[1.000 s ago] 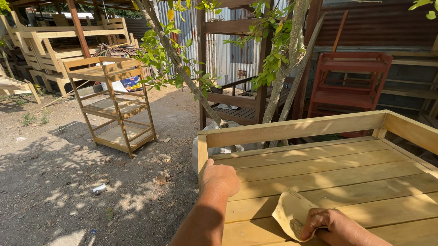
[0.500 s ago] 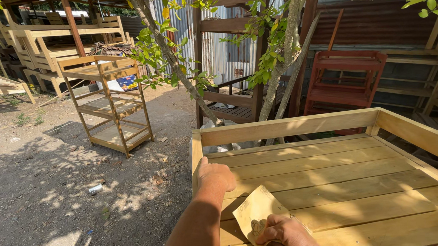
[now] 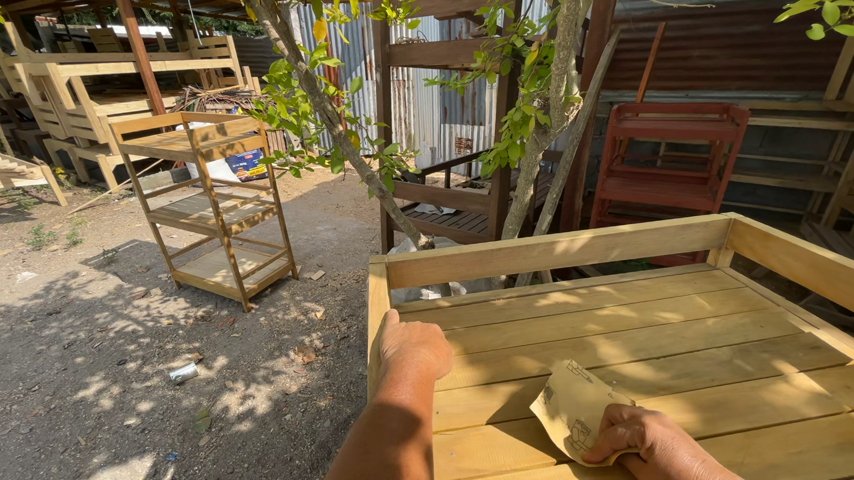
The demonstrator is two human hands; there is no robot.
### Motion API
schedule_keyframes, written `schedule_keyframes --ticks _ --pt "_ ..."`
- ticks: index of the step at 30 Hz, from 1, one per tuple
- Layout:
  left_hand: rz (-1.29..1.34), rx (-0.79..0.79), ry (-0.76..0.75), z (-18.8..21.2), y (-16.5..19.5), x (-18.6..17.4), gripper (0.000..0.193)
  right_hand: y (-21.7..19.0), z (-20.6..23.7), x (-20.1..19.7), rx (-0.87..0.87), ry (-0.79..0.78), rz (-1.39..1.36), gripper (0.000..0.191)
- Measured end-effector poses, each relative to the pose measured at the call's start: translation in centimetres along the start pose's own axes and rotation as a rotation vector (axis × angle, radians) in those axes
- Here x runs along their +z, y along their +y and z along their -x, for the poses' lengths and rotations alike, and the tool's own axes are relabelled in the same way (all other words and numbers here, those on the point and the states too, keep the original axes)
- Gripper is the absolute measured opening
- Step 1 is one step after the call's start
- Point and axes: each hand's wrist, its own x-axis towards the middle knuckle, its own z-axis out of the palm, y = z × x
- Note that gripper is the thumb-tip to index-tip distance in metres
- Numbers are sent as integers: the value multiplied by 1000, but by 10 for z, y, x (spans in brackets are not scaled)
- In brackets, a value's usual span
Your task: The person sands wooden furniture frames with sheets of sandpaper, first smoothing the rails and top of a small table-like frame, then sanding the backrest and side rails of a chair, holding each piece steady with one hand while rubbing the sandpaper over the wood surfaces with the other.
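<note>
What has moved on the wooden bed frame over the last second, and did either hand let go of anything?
The right hand slid the sheet of sandpaper along the planks, first leftward toward the left hand, then partway back right. Nothing was let go: it presses the sheet flat as before. The left hand kept its grip on the frame's left rail. The slatted frame itself did not shift.

Outdoor wood yard, bright sun w/ dappled leaf shade on the bare grey dirt ground (image 3: 94, 384). Left-centre: an unpainted pale wooden three-tier shelf rack (image 3: 213, 207). Behind it, stacked raw-timber bench frames (image 3: 69, 93). Centre: a thin leaning tree trunk w/ green leaves (image 3: 328, 109), & a wall of corrugated metal sheets (image 3: 430, 103) beyond. Right: a red-painted slatted wooden rack (image 3: 671, 164) against rusty brown sheeting.
</note>
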Motion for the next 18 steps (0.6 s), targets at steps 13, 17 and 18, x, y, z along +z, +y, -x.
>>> schedule_keyframes --ticks 13,17,18 --pt "19 -4 46 -6 -2 2 32 14 2 -1 -253 1 259 28" --pt "5 4 44 -5 -1 1 32 66 54 -118 150 248 341 28" --pt "-3 6 44 -4 -1 0 32 76 68 -150 210 318 371 25"
